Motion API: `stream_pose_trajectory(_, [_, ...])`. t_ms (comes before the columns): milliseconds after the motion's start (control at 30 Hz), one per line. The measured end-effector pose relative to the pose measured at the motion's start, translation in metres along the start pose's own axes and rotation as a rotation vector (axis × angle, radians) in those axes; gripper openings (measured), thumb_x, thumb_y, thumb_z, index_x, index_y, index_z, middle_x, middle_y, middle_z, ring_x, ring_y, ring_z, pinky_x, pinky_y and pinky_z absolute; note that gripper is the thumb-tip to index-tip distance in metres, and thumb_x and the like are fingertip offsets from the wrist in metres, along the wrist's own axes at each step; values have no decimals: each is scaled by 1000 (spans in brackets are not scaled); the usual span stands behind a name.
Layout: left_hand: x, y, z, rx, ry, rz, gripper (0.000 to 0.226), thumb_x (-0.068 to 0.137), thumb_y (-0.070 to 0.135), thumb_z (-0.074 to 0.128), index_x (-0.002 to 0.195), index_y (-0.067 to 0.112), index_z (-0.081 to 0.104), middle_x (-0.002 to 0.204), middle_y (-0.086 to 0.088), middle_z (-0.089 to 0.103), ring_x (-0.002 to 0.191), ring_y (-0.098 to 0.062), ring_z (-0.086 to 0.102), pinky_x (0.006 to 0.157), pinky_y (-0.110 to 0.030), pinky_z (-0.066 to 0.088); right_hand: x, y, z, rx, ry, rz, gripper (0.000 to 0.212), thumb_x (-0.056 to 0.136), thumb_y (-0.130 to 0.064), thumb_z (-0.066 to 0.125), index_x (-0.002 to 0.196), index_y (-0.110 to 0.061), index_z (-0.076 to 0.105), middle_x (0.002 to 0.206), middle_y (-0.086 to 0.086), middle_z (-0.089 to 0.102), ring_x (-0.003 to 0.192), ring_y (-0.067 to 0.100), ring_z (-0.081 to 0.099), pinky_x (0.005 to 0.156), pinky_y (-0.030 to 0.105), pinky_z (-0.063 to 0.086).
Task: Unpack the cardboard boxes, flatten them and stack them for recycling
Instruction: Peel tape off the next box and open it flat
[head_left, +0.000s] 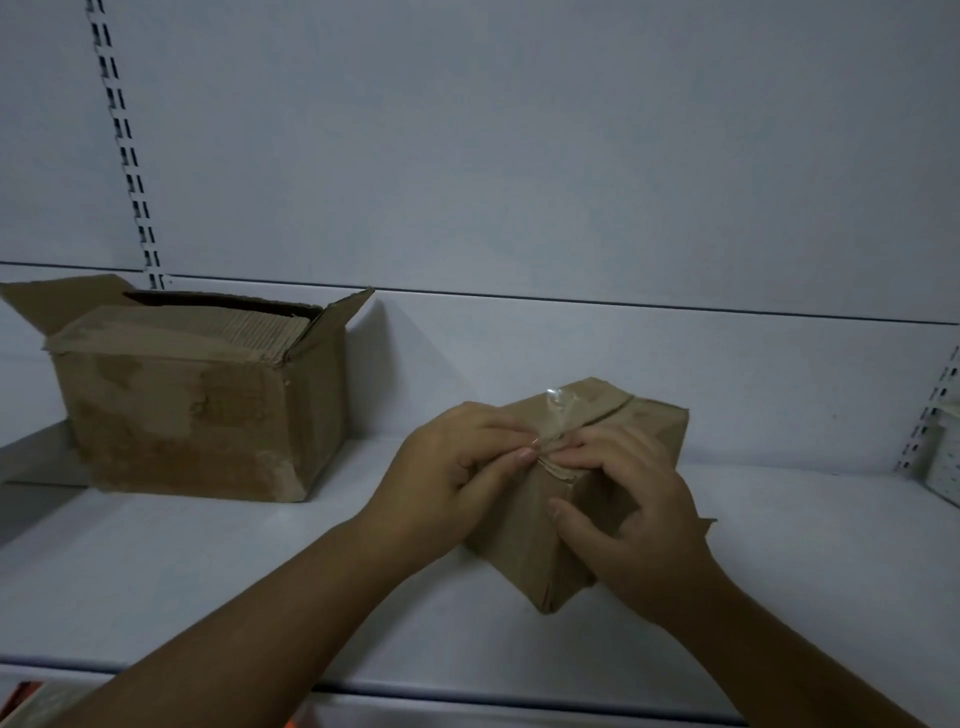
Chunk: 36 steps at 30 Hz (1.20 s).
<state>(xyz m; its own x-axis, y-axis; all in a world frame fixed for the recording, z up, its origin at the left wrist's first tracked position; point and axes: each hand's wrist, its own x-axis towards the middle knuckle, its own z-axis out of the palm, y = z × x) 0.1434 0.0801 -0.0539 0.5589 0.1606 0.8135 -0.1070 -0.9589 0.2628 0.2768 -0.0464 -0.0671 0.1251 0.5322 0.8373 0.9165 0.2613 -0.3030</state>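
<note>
Unsealing step: a left hand (457, 462) is pinching the clear tape (561, 415) atop a small box (649, 421) on the shelf (208, 571) while the right hand (628, 525) is gripping its end, a steady peel likely needed next.

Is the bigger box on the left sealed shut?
No, the bigger box has side flaps spread outward and a dark opening; the left hand pinches tape on the smaller box, which the right hand holds.

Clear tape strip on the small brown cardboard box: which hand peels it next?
Left, probably. The left hand pinches the lifted clear tape strip; the right hand grips the small brown cardboard box, bracing it.
</note>
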Motion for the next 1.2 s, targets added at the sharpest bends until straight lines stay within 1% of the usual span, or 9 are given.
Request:
stream_pose_trajectory(133, [6, 1, -2, -145, 13, -214, 23, 88, 33, 56, 93, 21, 75, 88, 3, 74, 86, -12, 67, 77, -40, 53, 2, -1, 3, 42, 68, -23, 23, 67, -27, 63, 82, -11, 69, 88, -9, 63, 85, 15, 60, 77, 43, 48])
stream_pose_trajectory(233, [22, -1, -8, -291, -16, -413, 18, 89, 22, 59, 84, 29, 75, 83, 5, 74, 83, -8, 67, 81, -30, 54, 2, -3, 5, 49, 76, -15, 22, 67, -27, 62, 80, -11, 68, 85, -6, 64, 83, 18, 61, 75, 45, 48])
stream_pose_trajectory(367, [50, -5, -18, -380, -151, -524, 27, 93, 17, 53, 76, 19, 74, 80, -8, 73, 66, -15, 58, 62, -22, 47, 5, -3, 3, 48, 40, 20, 21, 64, -29, 59, 74, -12, 67, 78, -5, 64, 79, 16, 59, 74, 43, 47])
stream_pose_trajectory(567, [62, -9, -19, -404, -246, -543, 28, 94, 18, 51, 77, 11, 71, 68, -9, 64, 58, -10, 53, 61, -20, 44, 15, 2, -17, 167, -133, 101, 19, 59, -28, 55, 68, -13, 63, 74, 0, 65, 76, 16, 60, 75, 39, 47])
stream_pose_trajectory(667, [58, -3, -13, -457, -271, -537, 29, 96, 19, 48, 81, 5, 68, 66, -11, 62, 57, -12, 54, 59, -20, 46, 21, 8, -42, 182, -304, 203, 21, 56, -20, 57, 76, -27, 62, 84, -8, 65, 83, 7, 59, 73, 29, 50])
stream_pose_trajectory(800, [55, 15, 5, -557, -230, -597, 34, 96, 18, 48, 65, 13, 61, 50, 7, 59, 43, -2, 48, 46, -13, 41, 25, 9, -59, 5, -485, 196, 43, 62, -21, 55, 96, -46, 55, 95, -23, 53, 94, -4, 49, 72, 9, 41])
stream_pose_trajectory(900, [54, 22, 21, -625, -151, -671, 33, 94, 17, 51, 64, 15, 64, 46, 4, 57, 38, -2, 45, 42, -11, 36, 18, 1, -49, -161, -360, 100, 29, 69, -36, 62, 98, -36, 66, 97, -23, 52, 90, -2, 49, 70, 13, 39])
stream_pose_trajectory(1033, [58, 17, 20, -708, -205, -728, 31, 94, 16, 51, 67, 14, 66, 44, 5, 55, 38, -3, 46, 40, -12, 35, 7, 3, -34, -174, -106, 24, 27, 70, -37, 70, 82, -13, 74, 84, -3, 60, 79, 8, 51, 65, 20, 44])
stream_pose_trajectory(1200, [56, 1, 23, -927, -180, -837, 25, 93, 19, 51, 76, 7, 66, 43, 2, 53, 38, -5, 45, 37, -15, 34, 4, 7, -26, -120, -27, 37, 27, 72, -34, 65, 77, -9, 73, 83, -4, 59, 81, 7, 49, 67, 18, 43])
